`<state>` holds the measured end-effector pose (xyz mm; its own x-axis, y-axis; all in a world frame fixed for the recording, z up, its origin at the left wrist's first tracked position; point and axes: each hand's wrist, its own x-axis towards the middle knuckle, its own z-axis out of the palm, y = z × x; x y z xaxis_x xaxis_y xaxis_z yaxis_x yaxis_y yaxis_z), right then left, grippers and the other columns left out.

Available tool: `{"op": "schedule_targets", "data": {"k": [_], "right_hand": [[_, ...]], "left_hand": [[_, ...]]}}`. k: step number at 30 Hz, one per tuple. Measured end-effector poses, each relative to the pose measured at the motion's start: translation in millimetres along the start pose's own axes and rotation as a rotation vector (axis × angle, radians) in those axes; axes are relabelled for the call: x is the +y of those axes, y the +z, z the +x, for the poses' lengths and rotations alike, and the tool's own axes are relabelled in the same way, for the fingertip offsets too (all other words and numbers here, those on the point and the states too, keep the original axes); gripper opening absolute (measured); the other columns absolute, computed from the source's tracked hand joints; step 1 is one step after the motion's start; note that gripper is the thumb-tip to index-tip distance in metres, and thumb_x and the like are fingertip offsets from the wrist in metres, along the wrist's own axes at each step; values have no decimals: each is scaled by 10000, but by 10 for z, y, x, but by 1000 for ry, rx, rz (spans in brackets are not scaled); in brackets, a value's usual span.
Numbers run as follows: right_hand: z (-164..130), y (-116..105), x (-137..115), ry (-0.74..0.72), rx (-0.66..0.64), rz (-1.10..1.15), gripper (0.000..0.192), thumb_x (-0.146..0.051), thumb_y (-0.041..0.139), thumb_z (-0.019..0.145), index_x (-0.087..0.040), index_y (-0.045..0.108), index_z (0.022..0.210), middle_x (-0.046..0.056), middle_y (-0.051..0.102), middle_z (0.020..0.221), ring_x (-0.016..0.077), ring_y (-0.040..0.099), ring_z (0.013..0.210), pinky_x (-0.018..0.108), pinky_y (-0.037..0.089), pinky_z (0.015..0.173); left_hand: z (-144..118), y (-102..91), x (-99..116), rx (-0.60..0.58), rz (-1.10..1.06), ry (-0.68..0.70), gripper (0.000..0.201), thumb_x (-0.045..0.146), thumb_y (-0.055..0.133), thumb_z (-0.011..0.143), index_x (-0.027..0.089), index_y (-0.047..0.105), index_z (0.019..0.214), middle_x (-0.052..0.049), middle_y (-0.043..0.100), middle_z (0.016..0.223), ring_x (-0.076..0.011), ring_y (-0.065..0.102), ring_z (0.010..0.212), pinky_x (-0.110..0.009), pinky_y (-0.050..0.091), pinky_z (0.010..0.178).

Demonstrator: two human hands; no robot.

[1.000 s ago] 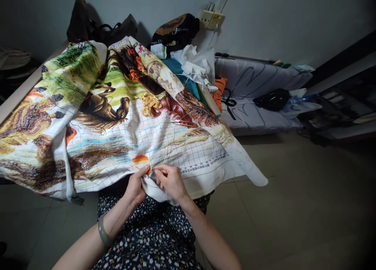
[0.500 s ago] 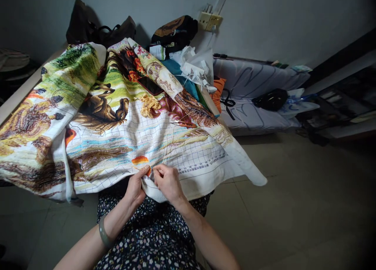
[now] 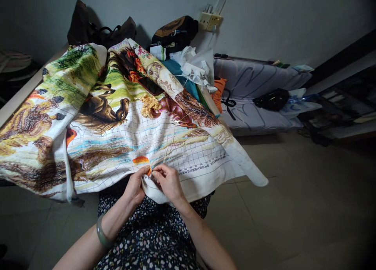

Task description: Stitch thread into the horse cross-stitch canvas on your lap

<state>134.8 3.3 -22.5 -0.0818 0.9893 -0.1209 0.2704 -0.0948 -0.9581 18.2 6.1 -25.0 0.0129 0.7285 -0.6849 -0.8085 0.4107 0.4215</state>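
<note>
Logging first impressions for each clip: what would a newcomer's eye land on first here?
The big, colourful cross-stitch cloth dominates, draped over the table from the far wall down to the person's lap, with brown animals, green bands and a bare gridded patch. At its near edge, the left hand and right hand pinch the fabric close together beside a small orange patch. A green bangle circles the left wrist.

Your table (image 3: 17, 99) carries the big cross-stitch cloth (image 3: 117, 136) draped over its near edge, with dark bags (image 3: 100, 31), a white plastic bag (image 3: 196, 66) and folded fabrics (image 3: 179, 72) heaped at its far end.
</note>
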Motion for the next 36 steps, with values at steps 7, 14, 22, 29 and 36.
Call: {"op": "schedule_targets", "data": {"k": [7,14,22,29,36], "right_hand": [[26,48,-24,83,49,77,130,-297,602,762,-178,646,731,4,636,633,118,556,492,205,442,439],[76,74,-122,142,83,168,170,-313,635,740,-199,528,806,-38,582,576,122,544,436,210,445,408],[194,3,-353,-141,-29,-477,81,-227,525,879,-228,600,907,0,640,671,162,604,615,243,401,575],[296,-535,-565,-150,199,145,152,-356,477,919,-227,500,842,-14,657,741,89,523,397,199,347,377],[16,-2272,-1123,-596,805,882,482,-103,402,954,-226,444,489,-86,407,463,22,369,318,225,573,720]], "left_hand": [[-1,-1,-2,-9,-6,10,84,77,708,649,96,657,713,-21,670,651,-113,595,550,-228,502,571],[-34,-15,-45,-52,-20,32,101,112,748,640,105,658,686,-22,663,617,-122,587,524,-246,506,564],[-22,-27,-64,-24,-41,118,319,25,734,615,122,709,918,-63,744,828,-186,693,777,-284,545,786],[-18,-30,-42,8,-38,110,245,24,707,670,115,709,898,-60,743,813,-166,690,750,-260,553,779],[-13,-5,-21,3,-46,96,260,21,686,699,107,699,944,-83,747,904,-183,696,820,-278,553,823]]}}
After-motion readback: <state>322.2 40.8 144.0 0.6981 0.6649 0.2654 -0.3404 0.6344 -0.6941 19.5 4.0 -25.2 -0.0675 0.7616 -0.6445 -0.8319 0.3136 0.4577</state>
